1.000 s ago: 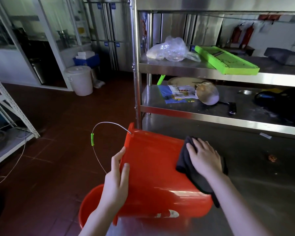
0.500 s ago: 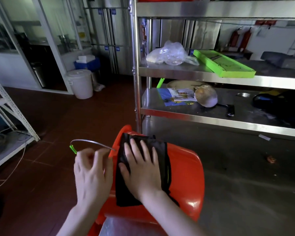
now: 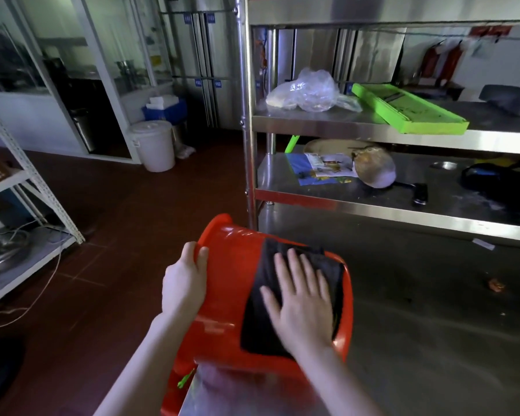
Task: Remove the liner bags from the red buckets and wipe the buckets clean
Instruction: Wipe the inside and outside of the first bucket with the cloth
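Fingers (image 3: 296, 265) flat on black cloth (image 3: 261, 319); red bucket (image 3: 225, 283) beneath

Single head-worn view, facing forward and down, close over steel table (image 3: 418, 310)

A commercial kitchen: stainless steel shelving (image 3: 373, 130), steel worktable (image 3: 433, 325), tall steel refrigerator doors (image 3: 201, 55)

left grip (image 3: 184, 280) now clasping bucket (image 3: 225, 286) rim, cloth (image 3: 252, 325) slid right
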A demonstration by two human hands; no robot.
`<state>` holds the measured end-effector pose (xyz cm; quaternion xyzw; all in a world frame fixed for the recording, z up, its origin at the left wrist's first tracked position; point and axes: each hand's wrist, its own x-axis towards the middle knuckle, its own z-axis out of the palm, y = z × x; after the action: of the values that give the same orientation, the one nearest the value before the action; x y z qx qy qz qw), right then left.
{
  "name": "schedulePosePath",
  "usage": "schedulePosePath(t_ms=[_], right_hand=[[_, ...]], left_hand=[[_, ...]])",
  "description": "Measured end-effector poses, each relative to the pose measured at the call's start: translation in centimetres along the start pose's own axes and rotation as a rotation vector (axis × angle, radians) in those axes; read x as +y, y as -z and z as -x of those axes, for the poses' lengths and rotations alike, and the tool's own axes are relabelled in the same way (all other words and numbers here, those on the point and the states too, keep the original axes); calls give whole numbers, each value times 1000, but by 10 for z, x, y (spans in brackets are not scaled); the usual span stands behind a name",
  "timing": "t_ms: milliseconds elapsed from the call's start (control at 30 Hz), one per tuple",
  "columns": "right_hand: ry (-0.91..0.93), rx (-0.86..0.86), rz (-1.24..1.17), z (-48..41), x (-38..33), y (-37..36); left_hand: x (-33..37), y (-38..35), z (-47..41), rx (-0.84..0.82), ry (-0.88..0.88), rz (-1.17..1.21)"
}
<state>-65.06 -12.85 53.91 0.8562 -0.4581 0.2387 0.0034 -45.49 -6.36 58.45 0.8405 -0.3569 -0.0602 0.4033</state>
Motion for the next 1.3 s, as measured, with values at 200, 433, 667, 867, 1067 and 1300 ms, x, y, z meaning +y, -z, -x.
schedulePosePath(t_ms=[200, 433, 667, 867, 1067, 1300], right_hand=[[-321, -350, -104, -48, 80, 19], [93, -287, -73, -74, -51, 3], [306, -193, -40, -30, -96, -2], [277, -202, -67, -11, -59, 12], [-256, -525, -152, -36, 65, 30], [-59, -575, -223, -68, 5, 20]], left_hand=[[-30, -3, 18, 66, -24, 70], [-46, 2, 40, 99, -36, 139], [-43, 21, 20, -127, 83, 136], [4, 3, -34, -112, 40, 26], [-19, 17, 11, -2, -11, 99], [-18, 24, 34, 55, -4, 182]])
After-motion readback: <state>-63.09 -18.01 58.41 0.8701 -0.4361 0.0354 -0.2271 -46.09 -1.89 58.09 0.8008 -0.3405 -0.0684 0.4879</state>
